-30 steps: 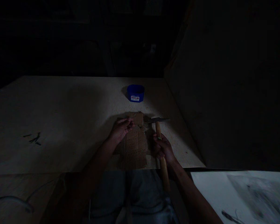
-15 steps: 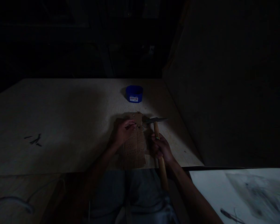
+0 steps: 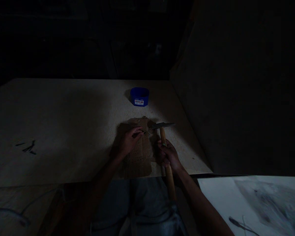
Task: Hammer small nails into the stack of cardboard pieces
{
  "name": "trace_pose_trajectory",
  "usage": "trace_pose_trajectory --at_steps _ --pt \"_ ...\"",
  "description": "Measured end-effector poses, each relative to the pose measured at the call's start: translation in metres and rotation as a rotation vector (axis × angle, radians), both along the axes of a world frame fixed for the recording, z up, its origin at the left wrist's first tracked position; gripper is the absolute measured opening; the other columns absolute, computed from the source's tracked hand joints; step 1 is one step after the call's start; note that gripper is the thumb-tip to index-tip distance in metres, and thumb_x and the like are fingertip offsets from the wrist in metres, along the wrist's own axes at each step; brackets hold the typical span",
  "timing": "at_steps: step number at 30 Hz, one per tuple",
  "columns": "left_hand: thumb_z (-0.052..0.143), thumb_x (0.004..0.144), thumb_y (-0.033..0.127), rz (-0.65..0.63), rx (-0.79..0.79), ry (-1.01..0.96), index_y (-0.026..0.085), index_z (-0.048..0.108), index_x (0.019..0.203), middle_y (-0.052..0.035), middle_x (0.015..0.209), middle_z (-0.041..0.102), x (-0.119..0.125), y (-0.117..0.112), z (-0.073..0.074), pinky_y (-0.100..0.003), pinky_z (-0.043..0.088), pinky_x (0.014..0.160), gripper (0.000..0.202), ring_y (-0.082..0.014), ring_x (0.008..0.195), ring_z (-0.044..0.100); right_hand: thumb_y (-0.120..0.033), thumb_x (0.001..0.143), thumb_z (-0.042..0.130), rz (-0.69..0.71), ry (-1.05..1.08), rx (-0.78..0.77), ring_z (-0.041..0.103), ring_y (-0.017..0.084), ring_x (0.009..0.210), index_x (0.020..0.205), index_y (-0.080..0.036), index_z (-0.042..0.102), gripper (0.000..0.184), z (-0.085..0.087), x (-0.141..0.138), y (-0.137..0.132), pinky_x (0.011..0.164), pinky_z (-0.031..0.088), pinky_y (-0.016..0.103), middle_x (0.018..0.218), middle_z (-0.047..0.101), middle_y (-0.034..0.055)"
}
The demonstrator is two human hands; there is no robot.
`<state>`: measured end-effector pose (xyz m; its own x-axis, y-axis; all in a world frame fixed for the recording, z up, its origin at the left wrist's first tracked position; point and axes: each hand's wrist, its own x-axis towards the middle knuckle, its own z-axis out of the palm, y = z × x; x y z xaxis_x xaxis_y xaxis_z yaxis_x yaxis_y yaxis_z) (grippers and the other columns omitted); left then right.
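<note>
My right hand [image 3: 170,153] is wrapped round the wooden handle of a hammer [image 3: 163,134], its dark metal head just right of a piece of brown cardboard [image 3: 140,164]. Rows of small holes mark the cardboard, which lies flat near the table's front edge. Over its upper part, my left hand [image 3: 130,140] pinches a small dark piece between thumb and fingers. In this dim light its kind cannot be made out. The hammer head hovers close to those fingertips, apart from them.
A blue plastic tub [image 3: 139,97] with a white label stands behind the cardboard on the pale table [image 3: 83,131]. Several thin dark strips [image 3: 28,148] lie at the left. A dark upright panel [image 3: 236,114] borders the right side. A white surface [image 3: 216,200] sits lower right.
The whole view has shifted slightly, with things appearing a little further left and higher. Both hands keep nearly the same pose and grip.
</note>
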<state>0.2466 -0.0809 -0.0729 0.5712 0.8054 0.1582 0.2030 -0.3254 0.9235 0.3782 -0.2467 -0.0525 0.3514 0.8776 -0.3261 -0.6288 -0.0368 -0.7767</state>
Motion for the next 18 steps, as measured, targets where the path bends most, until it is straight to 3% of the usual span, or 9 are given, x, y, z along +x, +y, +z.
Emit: trace_pose_trajectory --at_steps 5,9,14,18 --pt "0.068 0.086 0.021 -0.014 0.048 0.016 0.021 0.069 0.11 -0.005 0.104 0.078 0.002 0.002 -0.006 -0.032 0.06 0.087 0.024 -0.0179 0.095 0.074 -0.044 0.071 0.083 0.001 -0.029 -0.004 0.024 0.003 0.025 0.096 -0.024 0.049 0.046 0.001 -0.002 0.0 0.023 0.025 0.014 0.046 0.041 -0.0168" --pt "0.069 0.086 0.02 -0.013 0.073 0.025 0.022 0.069 0.109 -0.0044 0.103 0.078 0.001 0.0 -0.007 -0.031 0.06 0.085 0.024 -0.018 0.095 0.074 -0.057 0.077 0.076 0.018 -0.148 -0.025 0.023 0.003 0.026 0.095 -0.025 0.048 0.047 0.007 -0.003 -0.002 0.023 0.025 0.015 0.046 0.037 -0.0167" --pt "0.069 0.085 0.021 -0.024 0.032 -0.02 0.022 0.069 0.111 -0.0043 0.104 0.078 0.0 -0.002 -0.007 -0.033 0.06 0.086 0.026 -0.0177 0.095 0.074 -0.062 0.09 0.06 0.093 -0.473 -0.073 0.027 0.005 0.033 0.102 -0.022 0.056 0.042 0.043 -0.002 -0.015 0.03 0.024 0.017 0.051 0.038 -0.012" --pt "0.068 0.083 0.016 -0.006 -0.007 -0.009 0.021 0.069 0.109 -0.005 0.105 0.078 0.001 -0.002 -0.007 -0.034 0.059 0.087 0.026 -0.0183 0.094 0.074 -0.055 0.096 0.055 0.112 -0.839 -0.075 0.045 0.011 0.052 0.106 -0.022 0.065 0.036 0.072 -0.004 -0.021 0.044 0.034 0.021 0.066 0.054 -0.0029"
